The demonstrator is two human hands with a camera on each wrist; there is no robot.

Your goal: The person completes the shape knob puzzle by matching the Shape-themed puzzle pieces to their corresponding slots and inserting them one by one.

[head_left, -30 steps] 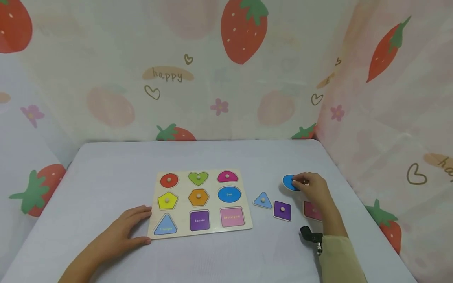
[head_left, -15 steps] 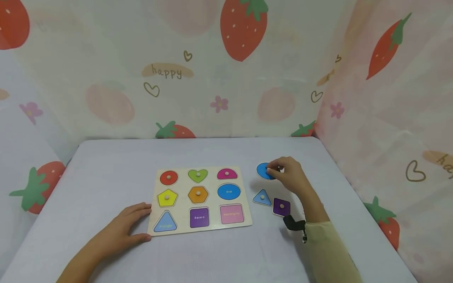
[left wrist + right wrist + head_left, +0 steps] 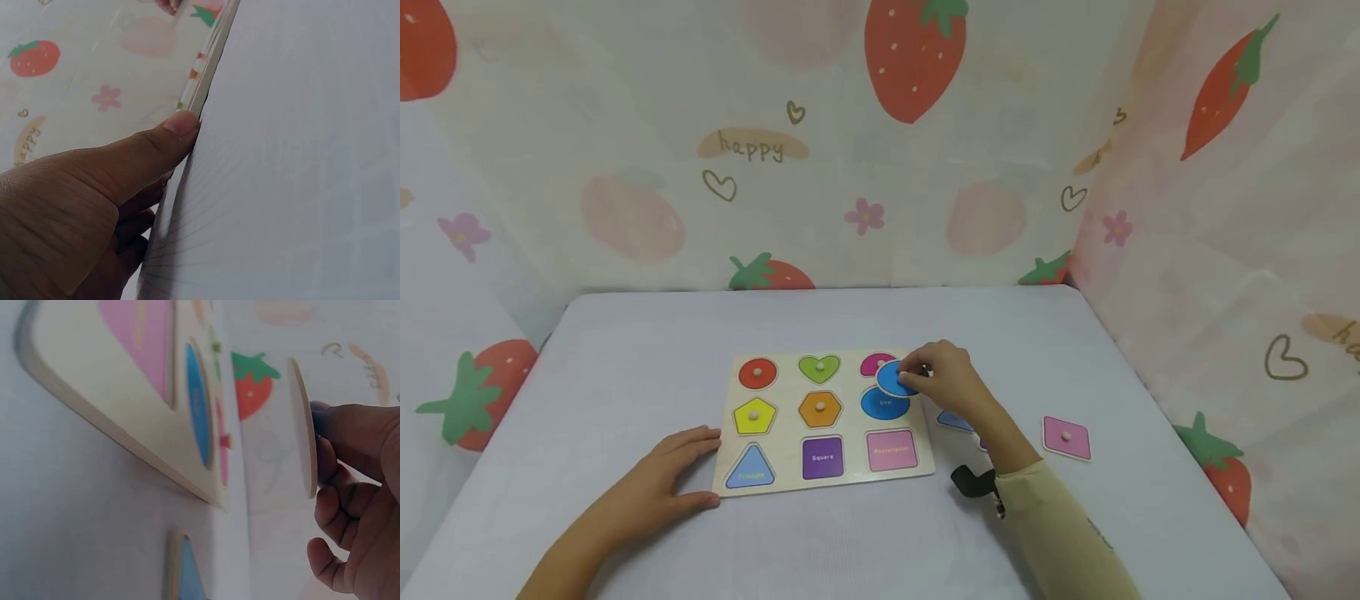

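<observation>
Two hands at work on a wooden shape puzzle board (image 3: 790, 483). Right hand (image 3: 946, 379) pinching the blue oval piece (image 3: 895, 379) by its knob, fingers curled round it, piece lifted clear of the board and tilted. Piece hovering just above and slightly behind the empty blue oval recess (image 3: 884, 404), partly covering the pink semicircle piece (image 3: 874, 364). Recess lying just toward the person from the held piece, long axis running left to right; seen from the right wrist, piece (image 3: 302, 428) standing apart from the recess (image 3: 199, 412), faces roughly parallel. Left hand (image 3: 666, 483) flat on the table, relaxed fingers touching the board's near left corner, thumb (image 3: 169, 140) against its edge (image 3: 212, 56). Pink rectangle piece (image 3: 1066, 437) lying loose, well to the right.
</observation>
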